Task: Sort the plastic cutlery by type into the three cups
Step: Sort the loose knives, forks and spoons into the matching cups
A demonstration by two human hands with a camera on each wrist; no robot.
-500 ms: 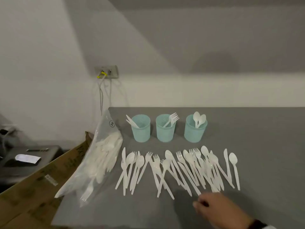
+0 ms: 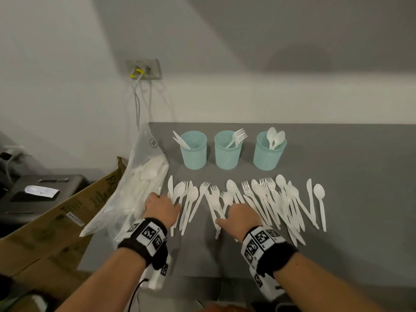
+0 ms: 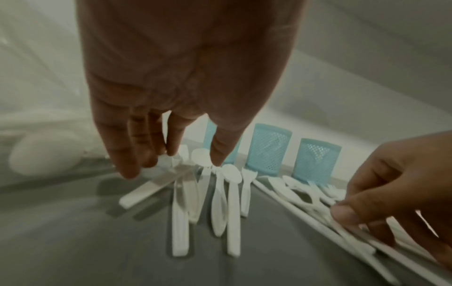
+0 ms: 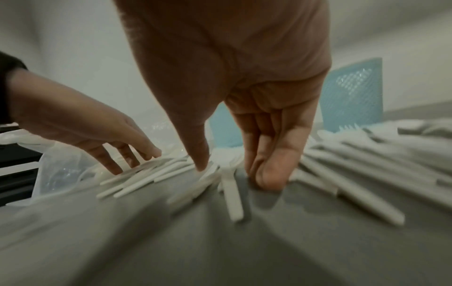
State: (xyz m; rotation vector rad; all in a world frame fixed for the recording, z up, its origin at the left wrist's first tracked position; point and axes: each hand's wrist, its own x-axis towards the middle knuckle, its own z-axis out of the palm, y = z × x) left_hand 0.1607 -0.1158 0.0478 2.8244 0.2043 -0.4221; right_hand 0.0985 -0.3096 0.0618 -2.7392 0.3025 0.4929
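Three light-blue mesh cups stand in a row at the back of the grey table [image 2: 360, 210]: the left cup [image 2: 194, 154] holds knives, the middle cup [image 2: 227, 154] forks, the right cup [image 2: 267, 156] spoons. In front of them lies a row of white plastic cutlery [image 2: 272, 199], mixed and overlapping. My left hand [image 2: 165, 204] reaches onto the row's left end, its straight fingers [image 3: 124, 164] touching a knife [image 3: 149, 187]. My right hand [image 2: 239, 213] is down on the middle of the row; its thumb [image 4: 200, 160] presses a handle, and a fork [image 4: 232, 195] lies between thumb and bent fingers.
A clear plastic bag [image 2: 137, 190] full of more white cutlery lies along the table's left edge, right beside my left hand. A cardboard box [image 2: 56, 224] sits lower at the left. Cables hang from a wall socket [image 2: 144, 69] behind.
Both hands have come forward onto the cutlery row. Half a second ago only the right hand showed, near the front edge, and the left hand was out of view.
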